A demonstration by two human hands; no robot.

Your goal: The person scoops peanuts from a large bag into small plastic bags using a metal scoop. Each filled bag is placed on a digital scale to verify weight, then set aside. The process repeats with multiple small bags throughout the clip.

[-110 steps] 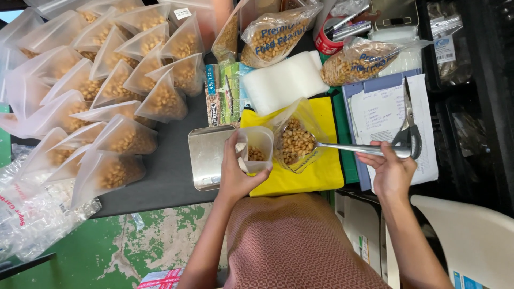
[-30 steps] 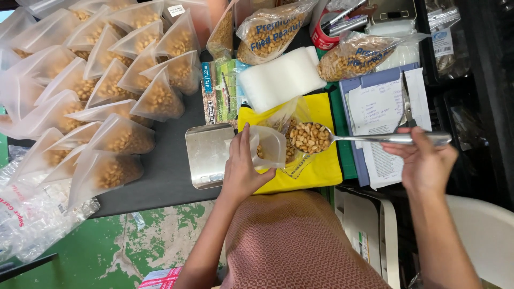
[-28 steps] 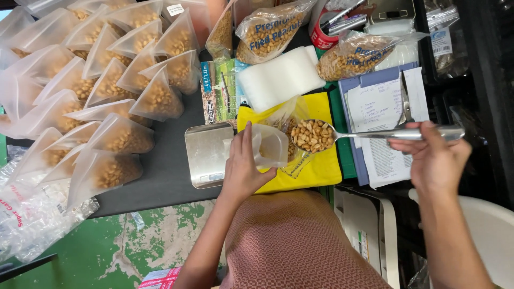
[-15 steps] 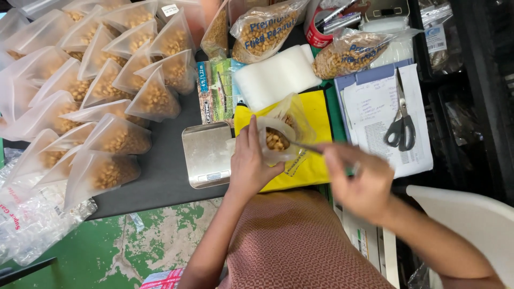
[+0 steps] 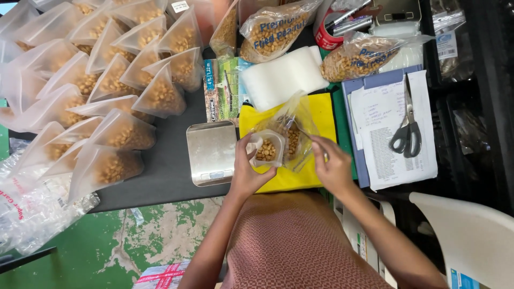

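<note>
My left hand (image 5: 247, 174) grips a small clear cup (image 5: 266, 150) partly filled with peanuts, held just above the yellow cloth (image 5: 321, 115). Right beside the cup stands an open clear bag of peanuts (image 5: 292, 134). My right hand (image 5: 333, 167) holds the thin handle of a metal spoon (image 5: 306, 132), whose bowl end reaches into the bag and is hidden among the plastic and nuts. Left of the cup sits a small silver scale (image 5: 211, 152) on the dark table.
Several filled triangular peanut pouches (image 5: 112, 85) cover the table's left. Two large peanut bags (image 5: 274, 31) and a white foam stack (image 5: 281, 75) lie behind the cloth. Scissors (image 5: 407, 128) rest on papers at right. A white chair (image 5: 471, 235) stands at lower right, with empty plastic bags (image 5: 27, 208) at lower left.
My right hand has drawn in from the far right to the bag. The spoon, earlier held out loaded with peanuts, now dips into the bag. My left hand keeps holding the cup.
</note>
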